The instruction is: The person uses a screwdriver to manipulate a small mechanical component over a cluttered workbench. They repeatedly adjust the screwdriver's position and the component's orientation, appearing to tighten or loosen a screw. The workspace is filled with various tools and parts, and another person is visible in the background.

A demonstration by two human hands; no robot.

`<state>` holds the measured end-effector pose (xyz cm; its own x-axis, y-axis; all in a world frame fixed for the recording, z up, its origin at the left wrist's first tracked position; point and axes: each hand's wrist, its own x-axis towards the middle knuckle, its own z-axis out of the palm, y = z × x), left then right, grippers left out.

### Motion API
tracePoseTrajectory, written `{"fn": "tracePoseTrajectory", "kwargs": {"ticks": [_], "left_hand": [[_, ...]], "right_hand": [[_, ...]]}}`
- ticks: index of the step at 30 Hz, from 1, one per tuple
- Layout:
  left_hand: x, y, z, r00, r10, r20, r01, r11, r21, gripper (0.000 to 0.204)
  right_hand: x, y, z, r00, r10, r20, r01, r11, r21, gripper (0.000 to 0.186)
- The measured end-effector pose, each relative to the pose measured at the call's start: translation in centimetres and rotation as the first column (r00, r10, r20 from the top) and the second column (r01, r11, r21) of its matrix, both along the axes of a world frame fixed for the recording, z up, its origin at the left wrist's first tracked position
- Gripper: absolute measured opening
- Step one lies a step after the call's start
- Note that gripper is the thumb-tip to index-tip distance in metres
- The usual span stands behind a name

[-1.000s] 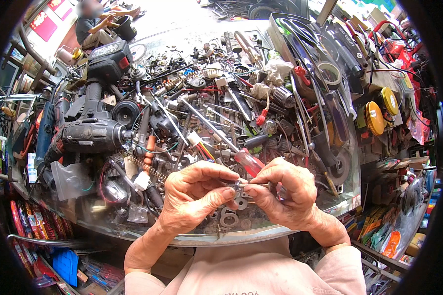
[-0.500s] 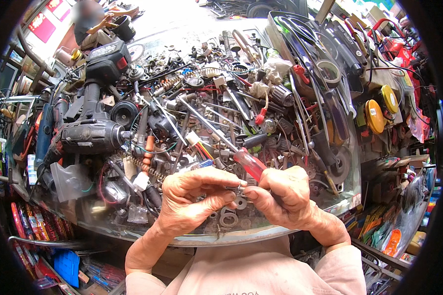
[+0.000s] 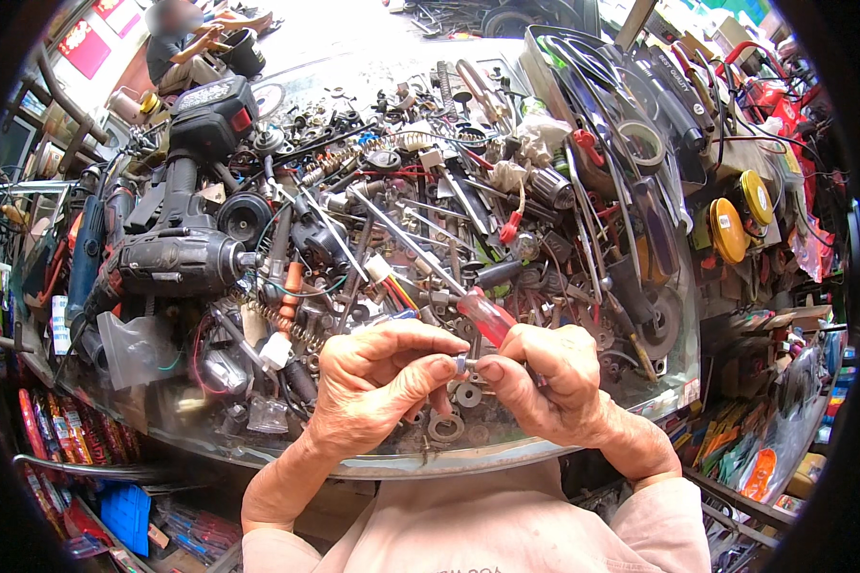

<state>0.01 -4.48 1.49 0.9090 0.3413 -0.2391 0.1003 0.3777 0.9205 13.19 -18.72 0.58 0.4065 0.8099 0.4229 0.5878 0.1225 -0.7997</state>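
Both of my hands meet over the near edge of a cluttered table. A small silvery metal part (image 3: 462,364), like a bolt or nut, sits between the fingertips; its exact kind is too small to make out. My left hand (image 3: 373,382) pinches one end with thumb and forefinger. My right hand (image 3: 554,377) has thumb and bent forefinger at the other end, its remaining fingers curled. Just beyond the right knuckles lies a red-handled screwdriver (image 3: 485,316), its shaft pointing away to the left. Beneath the fingers are a small washer (image 3: 467,394) and a larger ring (image 3: 444,427).
A black cordless impact wrench (image 3: 177,263) lies at the left, near a clear plastic bag (image 3: 134,353). Loose bolts, springs and wires cover the table. At the right stand a long tray (image 3: 530,62) of tools and yellow round tins (image 3: 728,229). A person (image 3: 186,48) sits far left.
My left thumb has slid up and closed against the forefinger on the small metal part. The part now shows more level between both hands. My right hand has barely shifted.
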Motion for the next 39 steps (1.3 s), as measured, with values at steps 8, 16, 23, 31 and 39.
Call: {"fn": "tracePoseTrajectory", "kwargs": {"ticks": [8, 16, 23, 31, 39], "left_hand": [[0.07, -0.36, -0.5, 0.994, 0.051, 0.098, -0.053, 0.999, 0.014, 0.022], [0.12, -0.26, -0.13, 0.995, 0.003, 0.1, -0.006, 1.0, 0.028, 0.027], [0.0, 0.06, -0.09, 0.999, -0.041, 0.022, 0.041, 0.999, 0.001, 0.018], [-0.16, 0.11, -0.42, 0.998, 0.053, -0.024, -0.052, 0.996, 0.066, 0.025], [-0.14, -0.01, -0.67, 0.999, 0.044, 0.004, -0.044, 0.998, 0.054, 0.025]], "right_hand": [[0.17, -0.16, -0.01, 0.999, 0.016, 0.04, -0.015, 0.999, -0.029, 0.022], [0.18, 0.03, 0.0, 1.0, 0.013, 0.02, -0.014, 1.0, 0.012, 0.021], [0.29, 0.17, 0.08, 0.998, 0.037, 0.04, -0.04, 0.997, 0.066, 0.015], [0.33, 0.04, 0.29, 1.0, 0.012, -0.017, -0.009, 0.988, 0.151, 0.018], [0.2, 0.13, 0.04, 0.999, 0.033, -0.031, -0.028, 0.99, 0.138, 0.019]]}}
